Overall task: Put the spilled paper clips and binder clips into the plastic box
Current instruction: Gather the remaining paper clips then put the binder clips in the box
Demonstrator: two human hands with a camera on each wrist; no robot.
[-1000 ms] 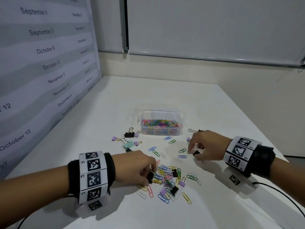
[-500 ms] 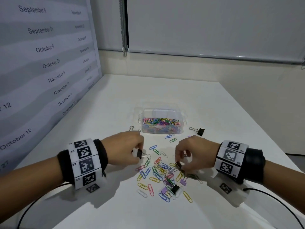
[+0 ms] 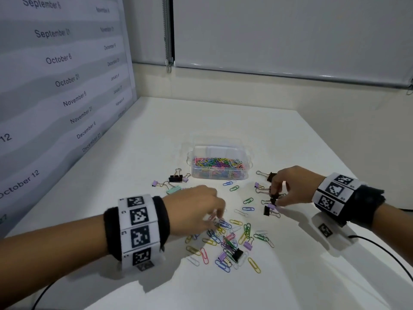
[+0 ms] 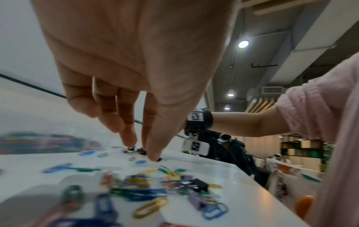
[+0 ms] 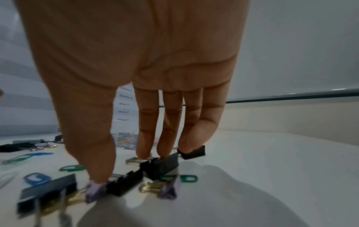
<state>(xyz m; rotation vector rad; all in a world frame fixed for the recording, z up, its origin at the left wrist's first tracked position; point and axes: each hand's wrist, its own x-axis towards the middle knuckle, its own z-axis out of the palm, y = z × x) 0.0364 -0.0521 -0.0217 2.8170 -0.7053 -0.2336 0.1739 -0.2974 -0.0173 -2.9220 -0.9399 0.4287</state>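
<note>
On the wall panel [image 3: 55, 86] I read dates: September 6, September 21, October 6, October 21, November 6, December 6. I also read "October 12" lower down. The right wrist view shows December 21, January 6.

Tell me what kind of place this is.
Probably an office or lab data-collection bench: a white table in a corner, a wall calendar board listing dates, a drawn roller blind, and, in the left wrist view, an open-plan room with exposed ceiling ducts.

White table [image 3: 156, 135] bears plastic box [image 3: 220, 173], scattered paper clips [image 3: 228, 238], binder clips [image 3: 267, 210].
</note>
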